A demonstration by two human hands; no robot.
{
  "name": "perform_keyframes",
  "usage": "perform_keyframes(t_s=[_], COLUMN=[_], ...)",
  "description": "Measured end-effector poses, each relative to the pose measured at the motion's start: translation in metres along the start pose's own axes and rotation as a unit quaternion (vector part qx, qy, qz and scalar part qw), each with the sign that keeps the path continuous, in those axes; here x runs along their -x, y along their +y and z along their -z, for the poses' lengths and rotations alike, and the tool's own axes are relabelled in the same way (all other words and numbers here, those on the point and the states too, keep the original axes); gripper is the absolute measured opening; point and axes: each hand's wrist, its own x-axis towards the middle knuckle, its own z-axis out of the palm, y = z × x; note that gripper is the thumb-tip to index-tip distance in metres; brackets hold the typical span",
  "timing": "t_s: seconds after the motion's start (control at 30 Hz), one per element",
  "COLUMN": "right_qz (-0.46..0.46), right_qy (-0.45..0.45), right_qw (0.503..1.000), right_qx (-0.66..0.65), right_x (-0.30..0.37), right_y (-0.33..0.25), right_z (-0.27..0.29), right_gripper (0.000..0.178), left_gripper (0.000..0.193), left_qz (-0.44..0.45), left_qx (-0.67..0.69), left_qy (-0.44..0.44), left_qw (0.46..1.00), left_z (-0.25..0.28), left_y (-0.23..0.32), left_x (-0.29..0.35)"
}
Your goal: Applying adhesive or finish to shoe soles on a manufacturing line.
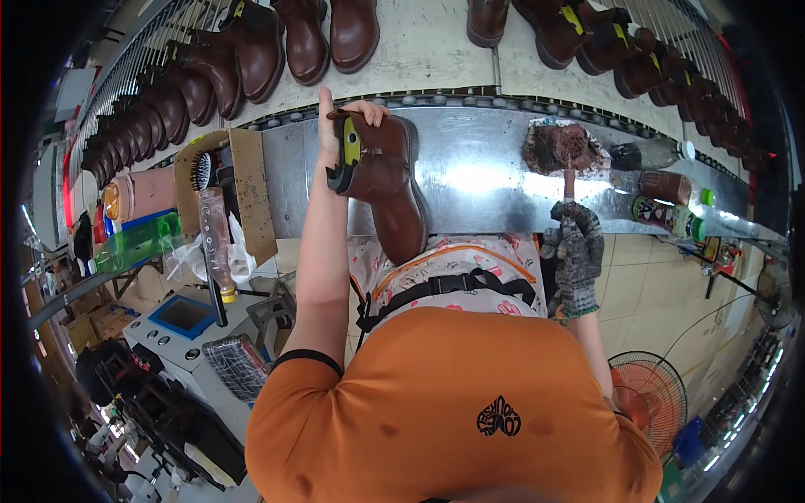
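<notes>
My bare left hand (360,111) grips a brown leather ankle boot (388,173) by its shaft, fingers curled over the far side and thumb pointing up. Yellow elastic (350,142) shows on the boot's side. The toe hangs toward me over the bench's near edge, close to my apron. On the right, my right hand (579,256) wears a grey knitted glove and is closed round a slim brown-handled brush (569,186). The brush tip rests in a dark reddish-brown, stained clump (560,146) on pale wrapping; its bristles are hard to make out.
A metal bench (470,189) spans the front, with a conveyor (428,50) carrying rows of brown boots behind it. Several plastic bottles (667,186) lie at right. At left are a cardboard box (251,197), a hairbrush (201,172) and a green bottle (142,241). An orange fan (646,398) stands lower right.
</notes>
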Motion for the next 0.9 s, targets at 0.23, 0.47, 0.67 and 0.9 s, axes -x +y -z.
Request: perform_keyframes(t_s=[0.23,0.47,0.67,0.9], right_qz=[-0.027,0.262,0.243,0.204], right_qy=[-0.243,-0.434,-0.485,-0.516], right_qw=[0.952,0.760,0.728,0.720], right_qx=[0.186,0.407,0.419,0.417], right_x=[-0.069,-0.139,-0.159,-0.167], right_y=[-0.069,-0.059,-0.060,-0.054], right_z=[-0.059,-0.128,-0.150,-0.151], right_gripper=[0.032,0.029,0.028,0.027], left_gripper=[0.087,0.094,0.095,0.097], left_qz=[-0.036,-0.040,-0.045,-0.053], left_qx=[-0.051,-0.002,0.004,0.003], left_qy=[-0.046,-0.012,-0.004,-0.019], left_qw=[0.997,0.999,0.999,0.998], left_z=[0.004,-0.004,-0.001,0.004], left_y=[-0.002,-0.003,-0.005,-0.007], left_x=[0.003,0.007,0.007,0.008])
